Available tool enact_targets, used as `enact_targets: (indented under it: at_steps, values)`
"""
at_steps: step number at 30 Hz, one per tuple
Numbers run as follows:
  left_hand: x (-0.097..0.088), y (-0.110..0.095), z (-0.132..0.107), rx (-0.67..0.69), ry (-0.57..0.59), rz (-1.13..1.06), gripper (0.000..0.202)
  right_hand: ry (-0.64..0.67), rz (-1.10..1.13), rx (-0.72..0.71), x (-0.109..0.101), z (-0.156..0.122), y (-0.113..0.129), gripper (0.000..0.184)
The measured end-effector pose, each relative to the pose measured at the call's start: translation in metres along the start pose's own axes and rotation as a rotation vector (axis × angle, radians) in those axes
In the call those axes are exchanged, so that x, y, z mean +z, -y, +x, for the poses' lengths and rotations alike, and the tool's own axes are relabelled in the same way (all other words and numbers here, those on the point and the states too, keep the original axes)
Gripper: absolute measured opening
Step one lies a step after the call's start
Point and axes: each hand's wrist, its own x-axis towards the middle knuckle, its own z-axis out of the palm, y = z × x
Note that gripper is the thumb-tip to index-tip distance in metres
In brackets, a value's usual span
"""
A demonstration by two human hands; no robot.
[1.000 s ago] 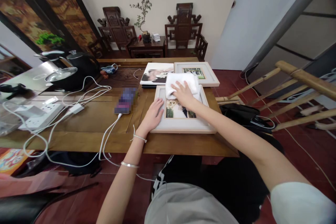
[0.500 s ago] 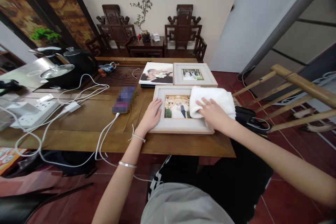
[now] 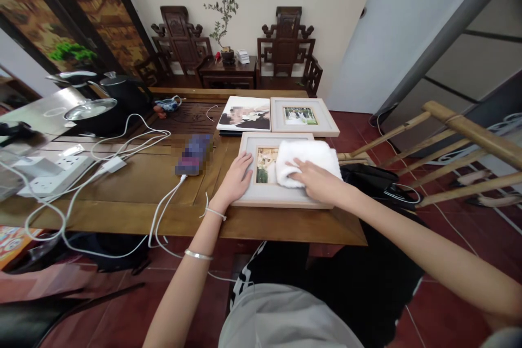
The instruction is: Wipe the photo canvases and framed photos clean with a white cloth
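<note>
A picture frame with a pale wooden rim and a wide light mat lies flat near the table's front edge. My left hand rests on its left side, fingers stretched out flat and thumb apart. In my right hand is a folded white towel, pressed onto the frame's glass. The towel hides the right part of the photo; only its left part shows. Behind lie a second framed photo and, to its left, a photo panel on top of something dark.
On the wooden table to the left are a phone on a charging cable, a power strip, tangled white cables and a black kettle. A bamboo rack stands close on the right, beside a black bag.
My right hand has slid the towel leftward across the glass, covering more of the photo. My left hand stays where it was on the frame.
</note>
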Motion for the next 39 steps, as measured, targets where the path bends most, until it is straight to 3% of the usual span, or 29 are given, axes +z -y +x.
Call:
enact_targets:
  at_steps: [5, 9, 15, 22, 25, 28, 31, 34, 39]
  values:
    - [-0.001, 0.001, -0.001, -0.002, 0.009, -0.011, 0.045, -0.118, -0.166, 0.067, 0.013, 0.067, -0.043, 0.07]
    - [-0.001, 0.001, -0.001, -0.002, 0.01, -0.017, 0.045, -0.13, -0.206, 0.16, 0.012, 0.085, -0.045, 0.065]
    - [0.0, 0.0, 0.0, -0.007, 0.004, -0.007, 0.045, -0.042, -0.211, 0.021, 0.008, 0.041, -0.011, 0.061]
    - [0.0, -0.004, 0.0, -0.016, -0.007, 0.009, 0.045, 0.157, 0.061, -0.089, -0.036, -0.034, 0.043, 0.064]
    - [0.0, -0.004, 0.0, -0.012, -0.004, 0.015, 0.045, 0.179, 0.144, -0.148, -0.042, -0.047, 0.059, 0.065]
    - [0.0, -0.003, 0.0, -0.007, 0.002, 0.022, 0.045, 0.113, 0.134, -0.198, -0.029, -0.042, 0.063, 0.069]
    - [-0.001, -0.002, 0.0, -0.001, 0.015, 0.026, 0.046, 0.067, 0.082, -0.119, -0.008, -0.02, 0.049, 0.077]
    - [-0.001, -0.002, 0.0, -0.003, 0.017, 0.019, 0.045, 0.037, 0.019, 0.015, 0.005, 0.01, 0.015, 0.081]
    - [-0.002, -0.001, 0.0, 0.002, 0.025, 0.003, 0.046, -0.199, -0.033, 0.163, -0.003, 0.06, -0.043, 0.084]
